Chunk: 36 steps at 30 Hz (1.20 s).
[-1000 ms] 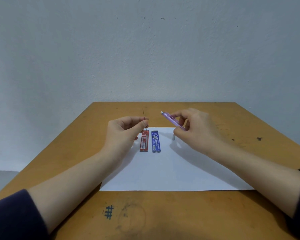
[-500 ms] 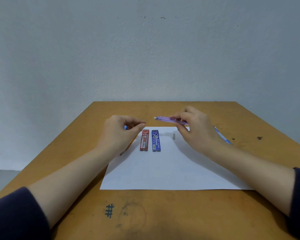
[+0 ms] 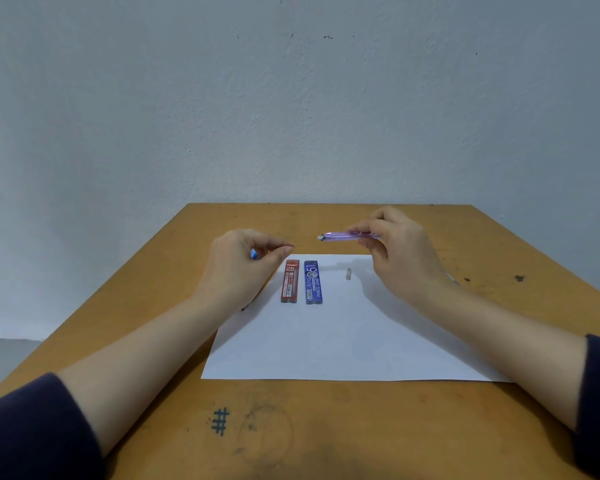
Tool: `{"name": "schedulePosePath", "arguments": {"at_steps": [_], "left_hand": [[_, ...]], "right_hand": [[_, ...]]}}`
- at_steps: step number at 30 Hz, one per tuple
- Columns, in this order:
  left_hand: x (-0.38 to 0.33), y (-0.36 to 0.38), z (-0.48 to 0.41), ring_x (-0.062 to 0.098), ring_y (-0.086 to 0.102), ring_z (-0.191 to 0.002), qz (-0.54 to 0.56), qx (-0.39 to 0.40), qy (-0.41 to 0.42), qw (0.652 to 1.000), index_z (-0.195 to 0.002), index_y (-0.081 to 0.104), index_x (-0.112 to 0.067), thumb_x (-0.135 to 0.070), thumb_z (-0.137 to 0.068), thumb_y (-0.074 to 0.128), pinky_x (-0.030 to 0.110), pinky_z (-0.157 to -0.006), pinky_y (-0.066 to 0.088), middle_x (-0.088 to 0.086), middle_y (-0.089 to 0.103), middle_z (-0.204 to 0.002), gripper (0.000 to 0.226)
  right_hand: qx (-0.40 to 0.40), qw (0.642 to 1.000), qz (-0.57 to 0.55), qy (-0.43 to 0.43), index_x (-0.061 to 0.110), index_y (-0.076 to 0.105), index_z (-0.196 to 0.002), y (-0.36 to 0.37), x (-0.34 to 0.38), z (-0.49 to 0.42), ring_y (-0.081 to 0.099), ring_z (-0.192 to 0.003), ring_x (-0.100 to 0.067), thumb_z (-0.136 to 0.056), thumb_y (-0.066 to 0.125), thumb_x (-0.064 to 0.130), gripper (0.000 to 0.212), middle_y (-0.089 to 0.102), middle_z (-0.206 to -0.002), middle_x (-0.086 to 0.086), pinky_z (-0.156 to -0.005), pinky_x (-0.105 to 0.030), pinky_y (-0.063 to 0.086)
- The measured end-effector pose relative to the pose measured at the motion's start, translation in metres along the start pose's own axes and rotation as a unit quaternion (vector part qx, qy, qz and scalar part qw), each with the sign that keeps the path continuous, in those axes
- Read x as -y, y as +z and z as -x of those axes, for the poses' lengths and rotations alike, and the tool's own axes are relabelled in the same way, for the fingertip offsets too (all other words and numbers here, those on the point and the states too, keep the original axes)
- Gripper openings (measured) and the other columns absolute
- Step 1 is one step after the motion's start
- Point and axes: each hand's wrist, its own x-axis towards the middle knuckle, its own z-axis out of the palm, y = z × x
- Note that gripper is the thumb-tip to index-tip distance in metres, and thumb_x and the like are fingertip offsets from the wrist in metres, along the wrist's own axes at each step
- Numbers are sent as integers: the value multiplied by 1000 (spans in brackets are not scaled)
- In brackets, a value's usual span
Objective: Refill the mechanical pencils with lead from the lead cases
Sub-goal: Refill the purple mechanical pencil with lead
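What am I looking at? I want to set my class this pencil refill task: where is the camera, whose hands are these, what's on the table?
There is no machine here. A person works with bare hands, and one camera worn on the head looks forward and down, so you see roughly what that person sees. The left hand is on the picture's left, the right hand on its right. On the table lies a white sheet. On the sheet lie a red lead case, a blue lead case beside it, and a small grey piece. The right hand holds a purple pencil about level above the sheet, one end toward the left hand. The left thumb and forefinger are pinched together. A lead there would be too thin to see.
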Motion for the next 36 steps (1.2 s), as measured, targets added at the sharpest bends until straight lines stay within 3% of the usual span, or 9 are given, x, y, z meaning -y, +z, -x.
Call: {"name": "schedulePosePath", "arguments": {"at_steps": [9,14,21,26,36], "left_hand": [[0,2,1,-9,51,-85,-7,-5,7,1000,-97,75,-29,-29,-87,67,6,-63,36,-27,58,-79,13],[0,2,1,-6,50,-89,14,-3,6,1000,-93,75,-32,-27,-86,69,2,-64,36,-24,61,-78,10],[2,2,0,-20,47,-84,4,-10,7,1000,-96,75,-29,-27,-87,68,-1,-65,35,-28,58,-80,12],[2,2,-1,-21,47,-83,15,-10,1,1000,-95,75,-30,-28,-87,67,0,-64,36,-28,58,-80,11],[0,2,3,1,55,-88,38,4,10,999,-86,68,-42,-27,-85,69,14,-68,44,-26,61,-81,14]], "right_hand": [[-18,999,-6,-34,13,73,-99,3,0,0,50,-74,-10,-81,58,3,25,49,-85,11,-70,-39,47],[-23,999,-5,-46,11,74,-96,5,1,0,49,-73,-9,-80,56,5,24,48,-85,12,-69,-34,44],[-42,998,2,-36,12,74,-97,2,-1,-2,48,-74,-8,-79,55,3,27,49,-84,11,-70,-36,45],[-43,998,1,-42,13,74,-96,3,-1,-1,48,-73,-8,-79,56,2,27,51,-84,9,-70,-35,44],[-38,998,4,-57,13,73,-96,6,-1,2,48,-75,-5,-80,58,5,24,59,-85,1,-71,-32,40]]}}
